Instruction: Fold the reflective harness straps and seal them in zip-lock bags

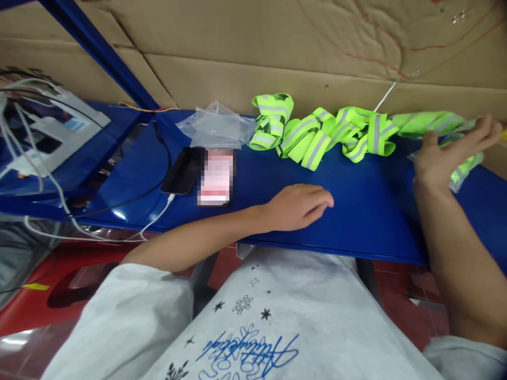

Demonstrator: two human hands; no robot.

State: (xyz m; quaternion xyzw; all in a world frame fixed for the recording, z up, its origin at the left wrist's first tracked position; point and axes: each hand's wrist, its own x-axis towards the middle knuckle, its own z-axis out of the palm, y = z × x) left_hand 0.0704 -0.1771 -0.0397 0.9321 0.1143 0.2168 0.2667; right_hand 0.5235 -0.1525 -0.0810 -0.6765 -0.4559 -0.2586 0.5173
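My left hand (301, 207) rests low over the blue tabletop (356, 206), back up, with its fingers loosely curled together. No object shows in it. On the right, my right hand (446, 153) is raised with fingers stretched out and thumb apart, in front of clear plastic bags of lime-yellow reflective material (431, 124). Whether it touches the bags I cannot tell. Several loose coils of lime-yellow reflective strip (312, 137), each with a grey stripe, lie along the back of the table, beyond my left hand.
Flat clear plastic bags (217, 126) lie at the back left. Before them are a black phone (182, 171) with a white cable and a phone with a lit, blurred screen (216, 179). Farther left, a white box (75, 132) holds tangled cables. Brown cardboard (245, 53) lines the back.
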